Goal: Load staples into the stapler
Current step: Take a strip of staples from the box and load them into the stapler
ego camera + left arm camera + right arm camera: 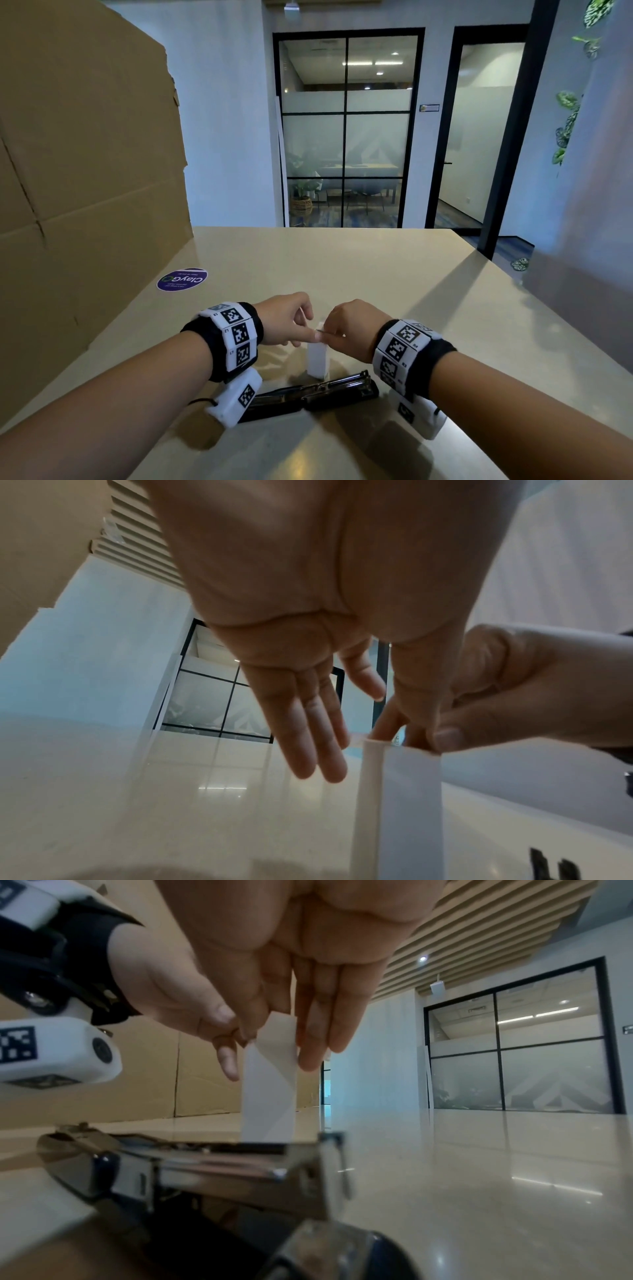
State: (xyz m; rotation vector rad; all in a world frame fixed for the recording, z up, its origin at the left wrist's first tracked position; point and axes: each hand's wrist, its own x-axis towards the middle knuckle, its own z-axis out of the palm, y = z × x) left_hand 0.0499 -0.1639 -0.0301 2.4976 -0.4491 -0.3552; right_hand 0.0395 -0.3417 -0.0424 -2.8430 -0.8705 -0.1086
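A small white staple box (317, 359) stands upright on the table, and both hands meet at its open top. My left hand (291, 320) pinches the box's top edge with thumb and forefinger, its other fingers (308, 737) held straight. Thumb and forefinger of my right hand (346, 325) pinch a thin grey staple strip (322, 330) at the box's mouth. The black and chrome stapler (308, 397) lies swung open flat just in front of the box (268, 1091), its metal staple channel (222, 1167) facing up. How much strip remains inside the box is hidden.
A tall cardboard sheet (85, 154) stands along the left side of the beige table (342, 260). A round purple sticker (182, 279) lies flat near it. The table's right edge (534, 301) runs diagonally, with a glass-walled office beyond.
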